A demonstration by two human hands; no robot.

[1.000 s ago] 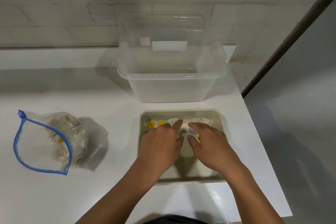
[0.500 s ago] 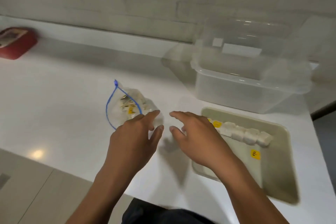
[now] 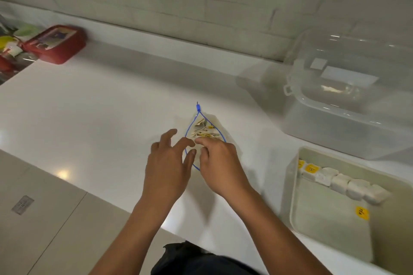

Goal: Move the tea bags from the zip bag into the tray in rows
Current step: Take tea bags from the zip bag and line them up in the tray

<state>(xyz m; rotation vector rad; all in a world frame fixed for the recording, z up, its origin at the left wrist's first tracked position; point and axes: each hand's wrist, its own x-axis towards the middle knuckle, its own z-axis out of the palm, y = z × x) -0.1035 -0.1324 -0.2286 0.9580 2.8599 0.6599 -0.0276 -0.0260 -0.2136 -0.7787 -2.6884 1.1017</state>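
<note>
The clear zip bag with a blue zip rim lies open on the white counter, with several tea bags loose inside it. My left hand is at the bag's left rim with its fingers spread. My right hand has its fingertips at the bag's mouth, on the tea bags; its curled fingers hide whether they hold one. The pale tray sits at the right. A row of white tea bags lines its far side, and one yellow tag lies on its floor.
A large clear plastic container stands behind the tray against the brick wall. A red box sits at the far left of the counter. The counter's front edge runs diagonally, with tiled floor below it.
Both hands left the tray and moved left to the zip bag. The view swung left, so the tray now sits at the right edge.
</note>
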